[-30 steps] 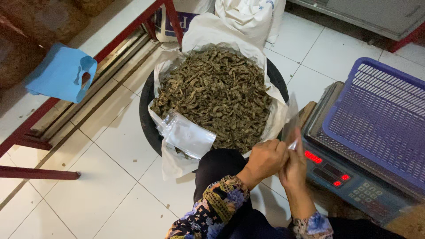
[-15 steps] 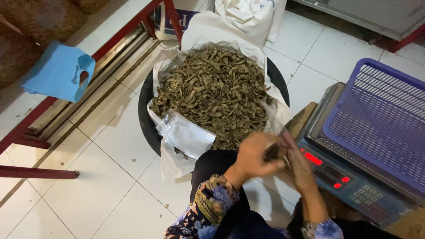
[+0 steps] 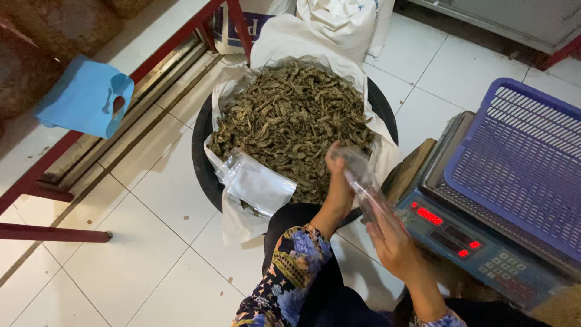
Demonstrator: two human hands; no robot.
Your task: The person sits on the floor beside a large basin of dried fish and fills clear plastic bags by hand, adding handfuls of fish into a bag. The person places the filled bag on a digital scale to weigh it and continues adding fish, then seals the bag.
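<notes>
Holding a small clear plastic bag (image 3: 362,181) between both hands, you had it slanted, its long axis running from the upper end near your left hand (image 3: 336,175) down and to the right toward your right hand (image 3: 392,241). Your left hand was at the bag's top, fingers curled around or into its mouth; whether they pinched the film or reached inside, the blur did not let you tell. Your right hand was closed around the lower part of the bag, gripping it from beneath, just in front of the grey electronic weighing scale with red lit digits (image 3: 451,239).

The heap of dried olive-brown shredded leaves (image 3: 290,121) lay directly ahead of your left hand, up and to the left of the bag's mouth, touching or nearly touching the knuckles. So the left hand was the nearer one to the leaves, the right well back from them and nearer the scale. The leaves filled a white sack liner (image 3: 290,42) set in a round black tub (image 3: 203,175) on the white tiled floor (image 3: 151,266).

A second flat clear plastic pouch (image 3: 257,184) rested on the liner's near edge, left of your left forearm. The blue-violet plastic lattice basket (image 3: 520,163) sat on the scale's pan, to the right of both hands.
</notes>
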